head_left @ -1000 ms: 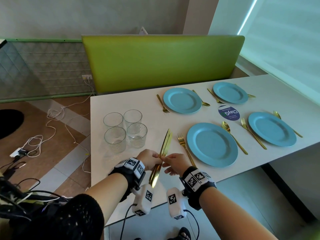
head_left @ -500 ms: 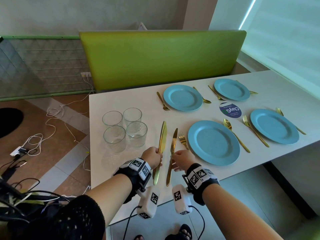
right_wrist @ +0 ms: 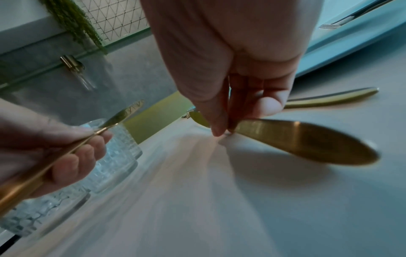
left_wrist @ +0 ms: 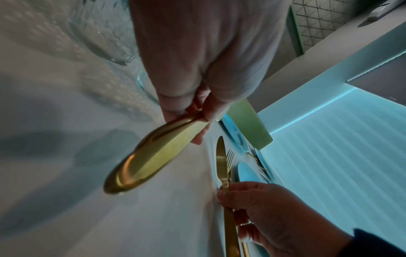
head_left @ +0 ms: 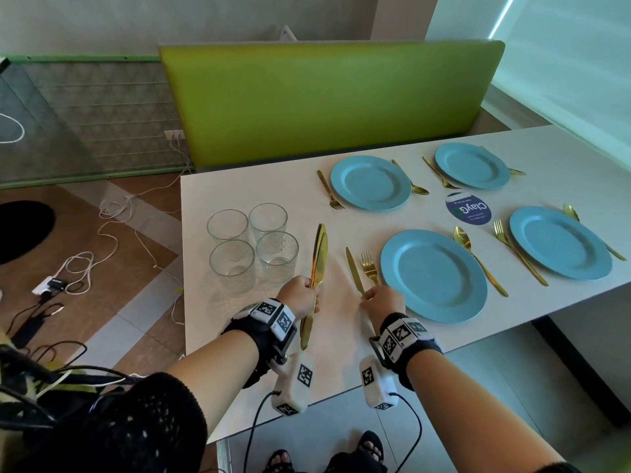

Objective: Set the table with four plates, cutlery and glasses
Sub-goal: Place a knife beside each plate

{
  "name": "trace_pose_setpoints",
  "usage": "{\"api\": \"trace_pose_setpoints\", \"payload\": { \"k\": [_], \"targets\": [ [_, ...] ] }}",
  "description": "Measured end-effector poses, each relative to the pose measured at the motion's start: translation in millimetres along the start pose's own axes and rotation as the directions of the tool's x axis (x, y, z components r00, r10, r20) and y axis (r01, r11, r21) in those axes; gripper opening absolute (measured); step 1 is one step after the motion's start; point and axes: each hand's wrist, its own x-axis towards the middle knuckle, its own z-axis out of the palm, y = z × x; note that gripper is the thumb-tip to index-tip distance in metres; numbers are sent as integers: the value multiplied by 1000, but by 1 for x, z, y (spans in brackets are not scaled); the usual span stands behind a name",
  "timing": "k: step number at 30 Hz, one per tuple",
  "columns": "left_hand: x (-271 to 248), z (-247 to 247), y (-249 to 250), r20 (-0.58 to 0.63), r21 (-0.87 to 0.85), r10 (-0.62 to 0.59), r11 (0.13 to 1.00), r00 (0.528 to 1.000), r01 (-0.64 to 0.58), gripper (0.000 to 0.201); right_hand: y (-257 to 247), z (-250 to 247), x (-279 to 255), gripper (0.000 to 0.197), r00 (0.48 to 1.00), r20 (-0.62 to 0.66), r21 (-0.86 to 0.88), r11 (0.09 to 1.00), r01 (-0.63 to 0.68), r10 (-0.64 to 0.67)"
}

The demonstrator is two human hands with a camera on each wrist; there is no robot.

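- Knives: the left hand (head_left: 300, 297) has its grip clamped on a bundle of gold knives (head_left: 317, 264), fingers curled around the handles, with the blades pointing to the far edge of the table (head_left: 218, 186).
- The right hand (head_left: 381, 299) pinches the handle of a single gold knife (head_left: 353, 272); its blade lies just beside a gold fork (head_left: 369, 265), on the left of the nearest blue plate (head_left: 433, 274). From the right wrist view I cannot tell if the handle end already touches the table.
- Four blue plates are on the table: the nearest one at the near edge, a second plate (head_left: 560, 242) towards the right end, and two more, (head_left: 370, 182) and (head_left: 473, 165), along the far edge.
- Each plate has a gold fork on one side and a gold spoon on the other; the nearest plate's spoon (head_left: 478, 257) lies on its right.
- Four clear glasses (head_left: 252, 247) stand together in a square group near the left edge of the table, just beside the left hand.
- A round blue sticker (head_left: 468, 209) lies between the plates.
- Behind the far edge stands a green bench back (head_left: 327, 100).
- White cables (head_left: 112, 213) lie on the floor at the left of the table.
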Motion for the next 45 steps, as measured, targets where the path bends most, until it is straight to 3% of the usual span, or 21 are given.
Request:
{"api": "trace_pose_setpoints", "payload": {
  "k": [14, 19, 45],
  "targets": [
    [3, -2, 2, -18, 66, -1, 998, 1000, 3, 25, 2, 0, 12, 20, 993, -103, 39, 997, -61, 64],
    [3, -1, 3, -1, 71, -5, 997, 1000, 5, 11, 4, 0, 11, 19, 989, -110, 49, 994, -94, 98],
    [6, -2, -1, -11, 96, -6, 995, 1000, 7, 16, 10, -7, 9, 16, 985, -164, 32, 998, -56, 61]
  ]
}}
